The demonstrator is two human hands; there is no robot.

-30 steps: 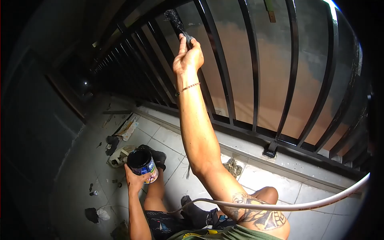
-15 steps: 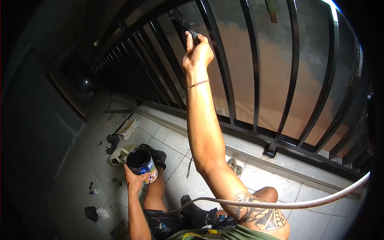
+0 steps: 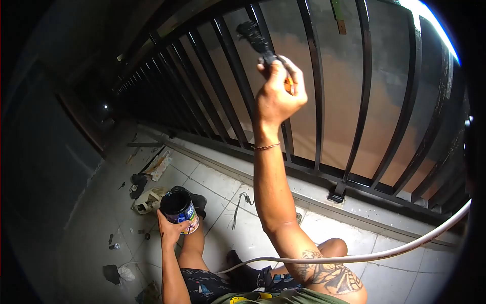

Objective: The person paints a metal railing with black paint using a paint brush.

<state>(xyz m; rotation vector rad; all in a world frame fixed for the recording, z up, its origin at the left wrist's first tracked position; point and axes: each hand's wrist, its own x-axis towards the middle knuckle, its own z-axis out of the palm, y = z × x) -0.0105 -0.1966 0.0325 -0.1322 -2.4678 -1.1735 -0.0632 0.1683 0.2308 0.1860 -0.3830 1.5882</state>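
Note:
My right hand (image 3: 281,96) grips a paintbrush (image 3: 254,39) by its handle, an orange bit of which shows between the fingers. Black paint coats the bristles, which point up and to the left in front of the bars of a black metal railing (image 3: 316,86). Down by my leg, my left hand (image 3: 172,224) is wrapped round a paint can (image 3: 188,217) with a colourful label. The can is tilted a little toward me, and its inside looks black.
A white cable (image 3: 374,256) curves across my right upper arm. On the tiled floor (image 3: 210,185) lie a pale bag (image 3: 148,200), dark wire scraps (image 3: 236,207), a dark-and-white bundle (image 3: 117,273) and small debris. A low ledge (image 3: 228,172) runs beneath the railing.
My right hand has drawn the brush back from the bars, down and to the right, and turned so the back of the hand shows. My left hand still holds the can in place.

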